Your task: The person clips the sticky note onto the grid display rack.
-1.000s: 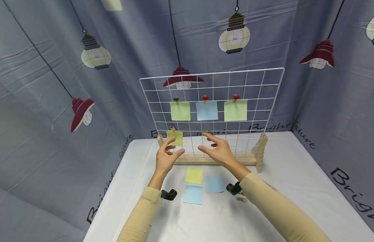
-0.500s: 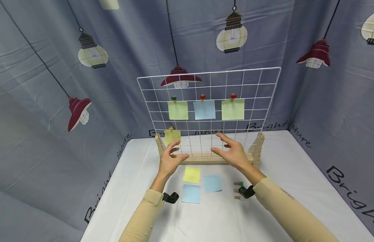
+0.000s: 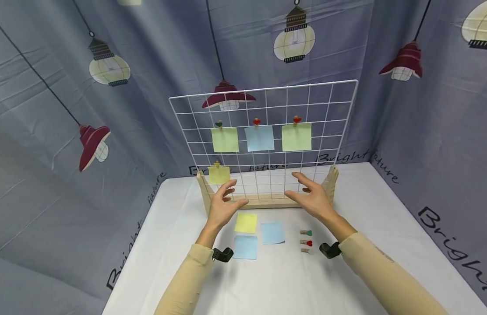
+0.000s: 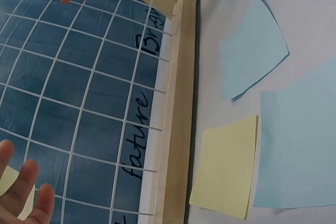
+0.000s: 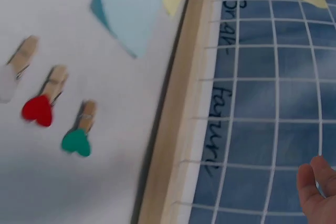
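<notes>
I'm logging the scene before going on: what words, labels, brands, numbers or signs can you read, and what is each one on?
"Bright": grey-blue fabric backdrop, left, back and right sides.
"fature": same backdrop, left, back and right sides.
"Br": backdrop's back, left part; the rest is unclear behind the white wire grid.
Too small to read: dark print on the beige right sleeve.

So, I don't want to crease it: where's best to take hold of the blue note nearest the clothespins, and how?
Probably pinch the blue note by its near right corner, approaching from that side: the corner looks curled off the table, and the other loose notes lie leftward.
</notes>
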Tool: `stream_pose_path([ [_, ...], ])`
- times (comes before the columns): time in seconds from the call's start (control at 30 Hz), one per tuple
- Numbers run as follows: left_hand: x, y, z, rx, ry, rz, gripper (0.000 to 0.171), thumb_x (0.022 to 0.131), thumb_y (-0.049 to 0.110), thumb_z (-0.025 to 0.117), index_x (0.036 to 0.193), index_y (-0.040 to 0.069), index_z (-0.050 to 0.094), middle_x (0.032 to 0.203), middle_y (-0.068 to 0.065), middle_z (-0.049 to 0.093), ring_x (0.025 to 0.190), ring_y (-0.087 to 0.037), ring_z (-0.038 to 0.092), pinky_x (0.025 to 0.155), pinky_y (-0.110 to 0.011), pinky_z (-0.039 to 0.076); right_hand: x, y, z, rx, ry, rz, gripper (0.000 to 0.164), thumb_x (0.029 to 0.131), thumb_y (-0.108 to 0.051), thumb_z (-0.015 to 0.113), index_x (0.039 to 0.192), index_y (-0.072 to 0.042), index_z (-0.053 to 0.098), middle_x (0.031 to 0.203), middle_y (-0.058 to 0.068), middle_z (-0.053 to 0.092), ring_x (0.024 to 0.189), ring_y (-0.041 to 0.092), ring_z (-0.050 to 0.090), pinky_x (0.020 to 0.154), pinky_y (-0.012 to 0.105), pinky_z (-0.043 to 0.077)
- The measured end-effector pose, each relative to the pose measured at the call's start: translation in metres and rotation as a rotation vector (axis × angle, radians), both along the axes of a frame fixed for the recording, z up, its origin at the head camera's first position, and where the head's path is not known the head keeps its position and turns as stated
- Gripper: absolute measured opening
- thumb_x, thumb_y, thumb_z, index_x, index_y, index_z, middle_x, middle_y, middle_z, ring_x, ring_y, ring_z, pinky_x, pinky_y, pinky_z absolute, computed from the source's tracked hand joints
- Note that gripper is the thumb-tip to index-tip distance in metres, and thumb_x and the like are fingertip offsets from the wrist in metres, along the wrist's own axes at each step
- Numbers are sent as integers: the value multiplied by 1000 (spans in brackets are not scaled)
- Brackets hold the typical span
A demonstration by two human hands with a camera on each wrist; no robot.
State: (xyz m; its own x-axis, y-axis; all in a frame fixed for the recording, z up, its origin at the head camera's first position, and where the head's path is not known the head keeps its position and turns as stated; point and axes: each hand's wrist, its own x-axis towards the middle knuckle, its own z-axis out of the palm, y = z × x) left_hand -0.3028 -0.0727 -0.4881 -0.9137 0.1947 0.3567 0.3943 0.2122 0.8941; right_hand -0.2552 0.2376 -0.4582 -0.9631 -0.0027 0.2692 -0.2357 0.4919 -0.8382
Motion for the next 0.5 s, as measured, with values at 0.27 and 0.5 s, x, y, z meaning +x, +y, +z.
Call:
stream_pose_path([
  [0.27,3,-2,1,-10,2,0,70,82,28,90,144,28,58,149,0,57,133,-35,55,105,-57,43,3,11,-9,16,12,-28,73,93,-43,76,156,-20,46,166,11,38,146,40,45,112,58,42],
  [0.5,7,-2,-6,-38,20,-1,67,83,25,88,144,26,59,143,-6,62,129,-40,56,102,-58,45,5,16,-14,39,12,-56,73,94,-42,76,156,-17,46,163,13,41,142,41,50,111,57,45],
])
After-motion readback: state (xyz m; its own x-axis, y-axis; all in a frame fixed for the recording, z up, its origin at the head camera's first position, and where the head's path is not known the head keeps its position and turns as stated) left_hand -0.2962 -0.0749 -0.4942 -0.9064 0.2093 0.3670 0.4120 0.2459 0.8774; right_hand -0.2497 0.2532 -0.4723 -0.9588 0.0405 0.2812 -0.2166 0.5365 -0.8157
